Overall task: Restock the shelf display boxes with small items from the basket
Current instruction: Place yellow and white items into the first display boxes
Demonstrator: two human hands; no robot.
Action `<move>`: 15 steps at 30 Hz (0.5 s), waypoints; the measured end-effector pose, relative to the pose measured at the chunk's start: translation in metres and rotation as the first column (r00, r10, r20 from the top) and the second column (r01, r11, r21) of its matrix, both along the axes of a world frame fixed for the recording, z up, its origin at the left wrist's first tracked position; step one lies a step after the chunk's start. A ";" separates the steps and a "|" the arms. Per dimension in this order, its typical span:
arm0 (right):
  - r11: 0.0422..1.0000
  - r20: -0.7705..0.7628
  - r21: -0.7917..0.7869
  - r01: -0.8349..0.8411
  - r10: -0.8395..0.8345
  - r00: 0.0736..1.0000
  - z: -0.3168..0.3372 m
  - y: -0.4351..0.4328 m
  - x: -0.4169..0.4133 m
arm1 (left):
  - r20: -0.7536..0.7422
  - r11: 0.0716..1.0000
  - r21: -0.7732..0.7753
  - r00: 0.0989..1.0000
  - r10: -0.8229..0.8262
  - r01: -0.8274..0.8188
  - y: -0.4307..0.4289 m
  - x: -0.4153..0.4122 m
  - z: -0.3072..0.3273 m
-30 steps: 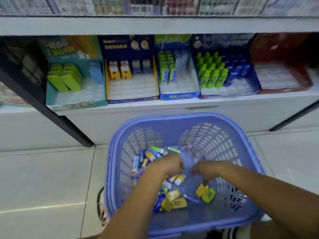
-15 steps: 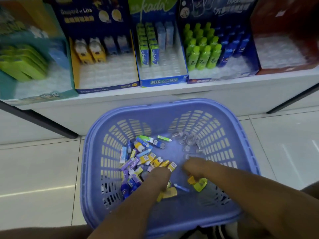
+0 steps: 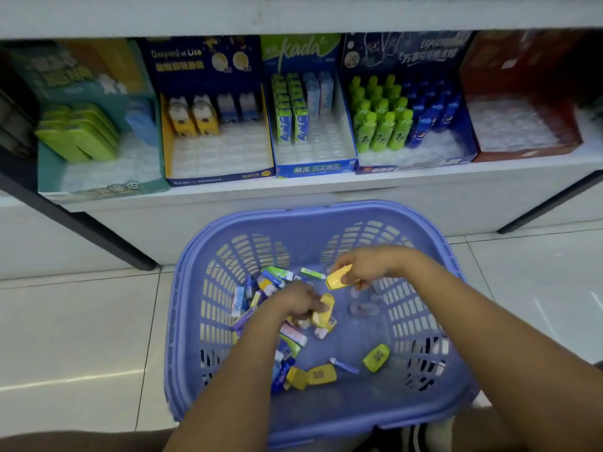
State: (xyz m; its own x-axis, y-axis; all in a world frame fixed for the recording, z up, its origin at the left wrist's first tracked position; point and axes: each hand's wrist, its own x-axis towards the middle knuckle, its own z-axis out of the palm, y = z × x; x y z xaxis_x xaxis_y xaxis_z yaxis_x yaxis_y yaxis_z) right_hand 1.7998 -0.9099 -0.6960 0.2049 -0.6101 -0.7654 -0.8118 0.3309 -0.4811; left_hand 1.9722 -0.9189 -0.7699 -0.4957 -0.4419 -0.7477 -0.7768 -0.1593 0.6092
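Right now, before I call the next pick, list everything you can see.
basket: one, purple, on the floor
small items: many, mixed colours, loose in the basket
shelf: one, white, behind the basket
display boxes: five, teal, navy, blue, dark blue, red, in a row on the shelf
left hand: one, in the basket, grips a yellow item
right hand: one, over the basket, pinches a second yellow item

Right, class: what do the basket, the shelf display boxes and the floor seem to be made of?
Basket: moulded plastic, matte lilac-blue; slotted walls and a rounded rim.
Display boxes: likely printed cardboard with a slight sheen; flat folded walls carrying graphics, with what look like clear plastic trays inside.
Floor: probably glazed tile, glossy; grout lines and light reflections.
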 end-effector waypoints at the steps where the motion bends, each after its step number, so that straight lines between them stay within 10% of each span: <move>1: 0.997 0.054 -0.055 0.045 -0.042 0.998 0.016 -0.005 0.002 | -0.078 0.990 0.081 0.989 0.125 -0.118 -0.009 0.002 0.016; 11: 0.608 0.561 -0.514 0.605 -0.294 0.773 0.109 -0.047 0.043 | -0.592 0.811 0.127 0.612 0.524 -0.571 -0.067 0.077 0.143; 15: 0.444 0.644 -0.573 0.689 -0.277 0.714 0.115 -0.070 0.077 | -0.727 0.580 0.081 0.351 0.591 -0.811 -0.079 0.106 0.159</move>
